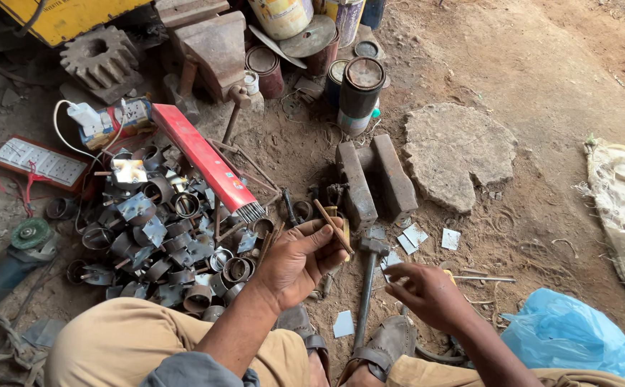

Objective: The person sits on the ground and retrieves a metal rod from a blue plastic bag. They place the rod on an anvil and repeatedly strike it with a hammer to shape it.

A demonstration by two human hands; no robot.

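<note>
My left hand [296, 259] is raised over the dirt floor and pinches a thin brown rod [332, 226] between thumb and fingers, the rod slanting up to the left. My right hand [427, 292] hovers to the right with its fingers curled; whether it grips something small I cannot tell. A hammer [367, 288] lies on the ground between the two hands, its head near my left fingers. My sandalled feet [380, 349] rest just below it.
A heap of short metal rings and bent plates [162, 236] lies left. A red box of rods [205, 159], two steel blocks [375, 179], a flat stone [455, 154], paint cans [359, 89], an angle grinder [11, 261] and a blue bag [570, 337] surround me.
</note>
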